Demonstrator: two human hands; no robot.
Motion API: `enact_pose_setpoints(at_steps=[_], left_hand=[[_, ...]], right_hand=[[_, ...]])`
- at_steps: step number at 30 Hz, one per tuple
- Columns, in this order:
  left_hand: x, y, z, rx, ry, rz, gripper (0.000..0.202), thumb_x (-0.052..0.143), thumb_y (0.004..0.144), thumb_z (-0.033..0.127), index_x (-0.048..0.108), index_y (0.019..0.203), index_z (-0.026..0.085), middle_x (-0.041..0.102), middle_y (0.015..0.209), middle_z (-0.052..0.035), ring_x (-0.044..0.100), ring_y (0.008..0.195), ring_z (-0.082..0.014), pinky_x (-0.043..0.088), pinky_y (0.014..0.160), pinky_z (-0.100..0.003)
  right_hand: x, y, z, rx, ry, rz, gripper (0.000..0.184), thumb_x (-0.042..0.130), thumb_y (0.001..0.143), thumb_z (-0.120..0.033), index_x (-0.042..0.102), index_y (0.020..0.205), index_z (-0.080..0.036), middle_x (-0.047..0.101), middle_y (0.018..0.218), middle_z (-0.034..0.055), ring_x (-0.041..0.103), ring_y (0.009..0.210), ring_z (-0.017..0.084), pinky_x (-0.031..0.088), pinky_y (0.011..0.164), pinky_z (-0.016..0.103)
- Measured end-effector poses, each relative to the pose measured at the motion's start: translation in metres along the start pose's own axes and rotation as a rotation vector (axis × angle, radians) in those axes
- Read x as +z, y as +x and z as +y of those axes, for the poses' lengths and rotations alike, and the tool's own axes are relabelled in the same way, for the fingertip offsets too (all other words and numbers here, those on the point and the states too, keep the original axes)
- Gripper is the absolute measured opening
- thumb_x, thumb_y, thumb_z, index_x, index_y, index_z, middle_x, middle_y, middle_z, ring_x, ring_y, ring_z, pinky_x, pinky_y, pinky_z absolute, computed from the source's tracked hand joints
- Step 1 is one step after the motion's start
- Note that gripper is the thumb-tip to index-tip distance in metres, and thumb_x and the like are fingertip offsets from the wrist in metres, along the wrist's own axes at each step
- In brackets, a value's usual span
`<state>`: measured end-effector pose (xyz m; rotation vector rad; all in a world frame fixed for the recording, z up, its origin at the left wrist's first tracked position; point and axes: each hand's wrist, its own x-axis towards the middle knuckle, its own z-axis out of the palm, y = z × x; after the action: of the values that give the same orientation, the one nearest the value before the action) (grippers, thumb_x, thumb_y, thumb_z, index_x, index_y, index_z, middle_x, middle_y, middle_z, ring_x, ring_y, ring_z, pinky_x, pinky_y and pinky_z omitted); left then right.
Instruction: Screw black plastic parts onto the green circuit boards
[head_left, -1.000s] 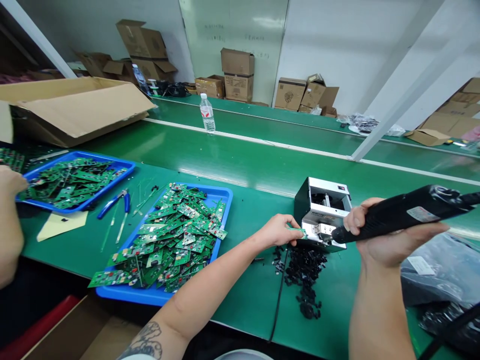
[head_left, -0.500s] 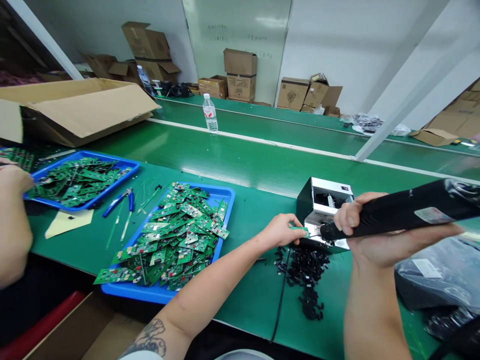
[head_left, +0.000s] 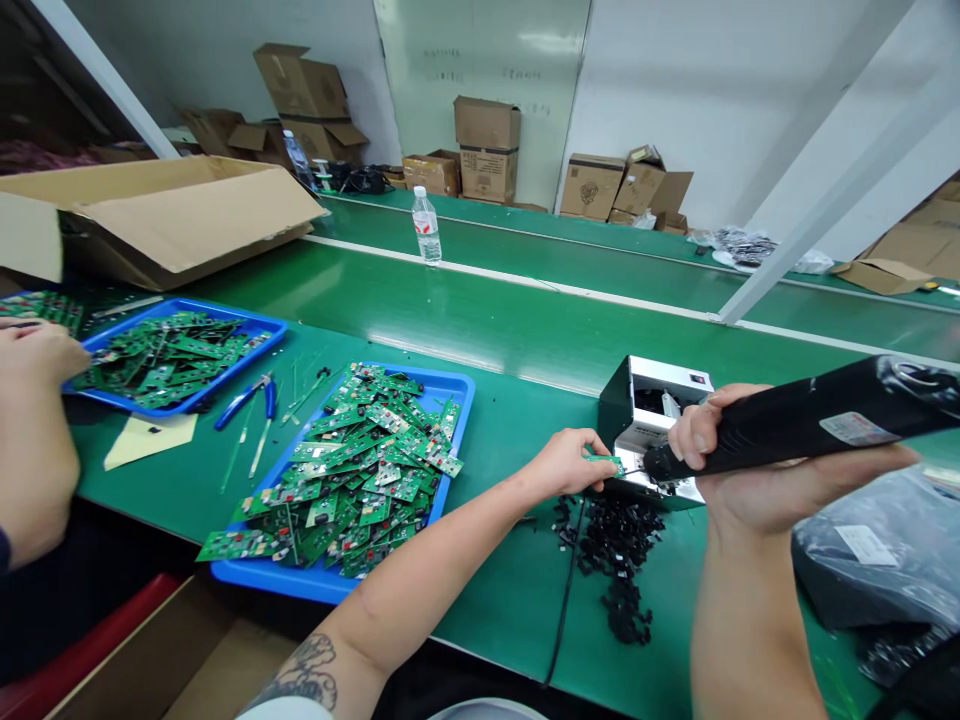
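Pinched in the fingers of my left hand (head_left: 576,462) is a small green circuit board (head_left: 606,462), held at the front of a black-and-silver machine (head_left: 654,425). My right hand (head_left: 739,460) is wrapped round a black electric screwdriver (head_left: 795,420), which is tilted with its bit pointing left at the board. Whether the bit touches a screw is too small to see. Below the machine lies a heap of small black parts (head_left: 619,535). To the left of my left arm, a blue tray (head_left: 466,420) is piled with circuit boards (head_left: 367,460).
A second blue tray (head_left: 274,330) of boards and blue-handled cutters (head_left: 255,398) lie further left, near a co-worker's hand (head_left: 37,350). A water bottle (head_left: 426,228) stands behind. A black cable (head_left: 562,610) crosses the table front. A plastic bag (head_left: 877,550) sits at right.
The view has shifted slightly. My hands keep the board and screwdriver in nearly the same place at the machine. The co-worker's hand at the left shows a little more.
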<state>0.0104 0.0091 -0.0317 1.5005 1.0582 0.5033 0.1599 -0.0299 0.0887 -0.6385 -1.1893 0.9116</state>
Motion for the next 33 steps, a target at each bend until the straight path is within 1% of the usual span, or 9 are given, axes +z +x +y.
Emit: enact_pose_setpoints(at_steps=[5,10,15,20,26,28,29,31,33], left_hand=[[0.000,-0.002,0.004,0.003,-0.010,0.002,0.033,0.068,0.073,0.043,0.062,0.091,0.016,0.065,0.061,0.0006,0.047,0.049,-0.0087,0.033,0.048,-0.020],[-0.001,-0.004,0.007,0.008,0.003,0.016,0.032,0.068,0.072,0.042,0.062,0.088,0.015,0.064,0.060,0.0006,0.047,0.049,-0.0089,0.033,0.048,-0.020],[-0.001,-0.003,0.006,-0.002,-0.010,0.009,0.031,0.068,0.072,0.041,0.062,0.088,0.016,0.064,0.059,0.0008,0.048,0.049,-0.0091,0.032,0.046,-0.020],[0.000,-0.001,0.004,-0.002,-0.020,0.017,0.030,0.068,0.071,0.040,0.062,0.089,0.016,0.064,0.059,0.0013,0.047,0.047,-0.0086,0.032,0.046,-0.020],[0.000,-0.002,0.005,0.014,-0.001,0.026,0.030,0.069,0.071,0.041,0.062,0.087,0.016,0.064,0.059,0.0010,0.047,0.049,-0.0092,0.032,0.046,-0.020],[-0.001,-0.003,0.006,0.005,-0.002,0.018,0.031,0.068,0.072,0.042,0.061,0.088,0.016,0.064,0.060,0.0009,0.047,0.049,-0.0092,0.032,0.046,-0.020],[-0.002,-0.003,0.006,-0.001,-0.003,0.010,0.031,0.068,0.072,0.042,0.061,0.089,0.016,0.064,0.060,0.0008,0.047,0.049,-0.0092,0.032,0.046,-0.020],[-0.002,-0.003,0.006,-0.018,-0.020,-0.018,0.031,0.069,0.072,0.042,0.060,0.088,0.016,0.064,0.062,0.0006,0.048,0.050,-0.0089,0.032,0.047,-0.020],[-0.004,-0.001,0.004,-0.036,-0.070,-0.048,0.031,0.069,0.073,0.041,0.059,0.087,0.015,0.064,0.062,0.0006,0.048,0.051,-0.0086,0.033,0.048,-0.020]], right_hand=[[0.003,-0.001,0.000,-0.012,-0.006,0.016,0.078,0.046,0.060,-0.093,0.070,0.077,-0.021,0.051,0.043,-0.0007,0.043,0.030,0.014,0.034,0.033,0.028],[0.004,-0.003,0.003,0.000,-0.002,-0.016,0.074,0.050,0.061,-0.090,0.069,0.080,-0.021,0.053,0.045,-0.0016,0.045,0.033,0.014,0.035,0.035,0.027],[0.005,-0.004,0.005,0.022,-0.014,-0.033,0.075,0.049,0.058,-0.092,0.067,0.075,-0.021,0.054,0.045,-0.0020,0.044,0.032,0.013,0.036,0.035,0.027],[0.008,-0.005,0.007,0.035,-0.004,-0.066,0.075,0.051,0.056,-0.092,0.068,0.074,-0.021,0.054,0.044,-0.0022,0.042,0.029,0.013,0.034,0.034,0.026],[0.003,-0.006,0.010,0.014,-0.002,-0.065,0.076,0.050,0.059,-0.091,0.069,0.080,-0.021,0.054,0.046,-0.0019,0.043,0.032,0.013,0.035,0.036,0.027],[-0.002,-0.007,0.007,0.009,0.008,-0.030,0.076,0.049,0.061,-0.090,0.069,0.086,-0.021,0.055,0.047,-0.0014,0.044,0.035,0.013,0.035,0.038,0.027],[-0.006,-0.008,0.004,0.010,0.016,0.008,0.075,0.050,0.062,-0.089,0.069,0.088,-0.021,0.054,0.048,-0.0014,0.044,0.037,0.013,0.035,0.039,0.027],[-0.019,-0.010,-0.003,0.029,0.032,0.116,0.073,0.049,0.066,-0.087,0.068,0.092,-0.022,0.052,0.049,-0.0016,0.044,0.040,0.013,0.034,0.042,0.027],[-0.038,-0.015,-0.009,0.079,0.027,0.232,0.071,0.046,0.069,-0.086,0.066,0.093,-0.022,0.049,0.050,-0.0016,0.044,0.042,0.014,0.033,0.044,0.028]])
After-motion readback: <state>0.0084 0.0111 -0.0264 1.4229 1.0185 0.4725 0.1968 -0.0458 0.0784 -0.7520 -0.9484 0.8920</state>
